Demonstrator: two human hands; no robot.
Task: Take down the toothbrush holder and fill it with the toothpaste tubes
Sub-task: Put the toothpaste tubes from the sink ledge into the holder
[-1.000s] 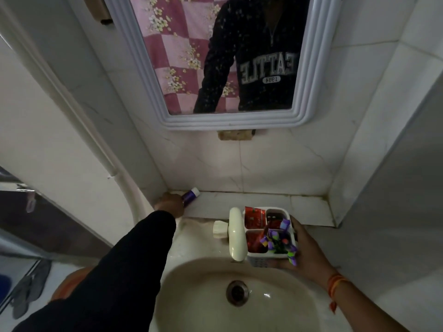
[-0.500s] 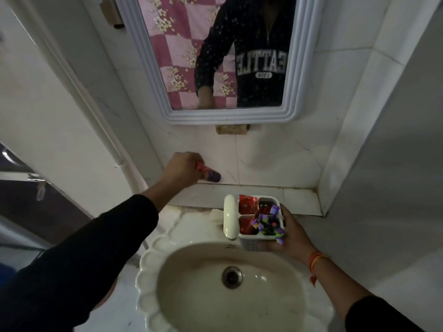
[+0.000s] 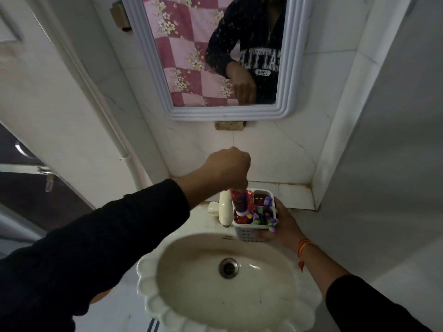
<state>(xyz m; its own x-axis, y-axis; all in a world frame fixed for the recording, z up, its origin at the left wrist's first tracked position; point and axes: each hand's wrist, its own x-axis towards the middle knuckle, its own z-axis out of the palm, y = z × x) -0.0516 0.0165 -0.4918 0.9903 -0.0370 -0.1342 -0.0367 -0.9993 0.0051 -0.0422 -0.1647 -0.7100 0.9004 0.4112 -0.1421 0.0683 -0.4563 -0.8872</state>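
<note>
My right hand (image 3: pixel 282 226) grips a white slotted toothbrush holder (image 3: pixel 251 233) from its right side, just above the back rim of the sink. Its compartments hold red tubes and several purple-and-green items (image 3: pixel 262 215). My left hand (image 3: pixel 227 167) hangs closed above the holder, gripping a red toothpaste tube (image 3: pixel 239 202) that points cap-down into the front left compartment. The tube's upper end is hidden inside my fist.
A cream faucet (image 3: pixel 224 208) stands directly left of the holder. The scalloped white sink (image 3: pixel 215 317) with a metal drain (image 3: pixel 228 267) lies below. A tiled ledge (image 3: pixel 292 192) runs behind, under a white-framed mirror (image 3: pixel 153 68). A white pipe (image 3: pixel 112 130) runs down the left wall.
My left hand lifted the tube off the ledge at the left, carried it right, and turned it cap-down into the holder. My right hand has kept the holder in place.
</note>
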